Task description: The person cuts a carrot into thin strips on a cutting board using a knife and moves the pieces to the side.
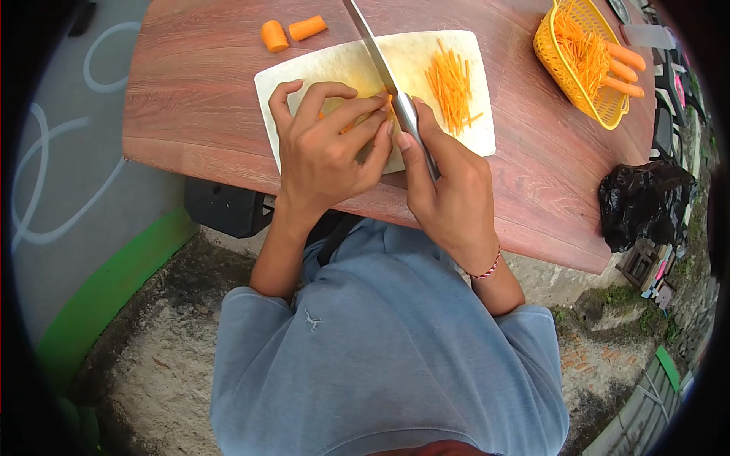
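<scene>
My right hand (pixel 450 182) is wrapped round the handle of a kitchen knife (pixel 378 57), its blade pointing away from me over the white cutting board (pixel 334 64). My left hand (pixel 332 140) is curled over the board just left of the blade, fingertips pressed on a carrot piece (pixel 391 99). Most of that piece is hidden under my fingers. A pile of thin carrot strips (pixel 453 87) lies on the board to the right of the knife.
Two carrot chunks (pixel 290 32) lie on the wooden table (pixel 190 99) beyond the board. At the right, a yellow basket (pixel 549 49) holds shredded carrot (pixel 579 53) and several whole carrots (pixel 625 70). A black plastic bag (pixel 642 201) hangs by the table's right edge.
</scene>
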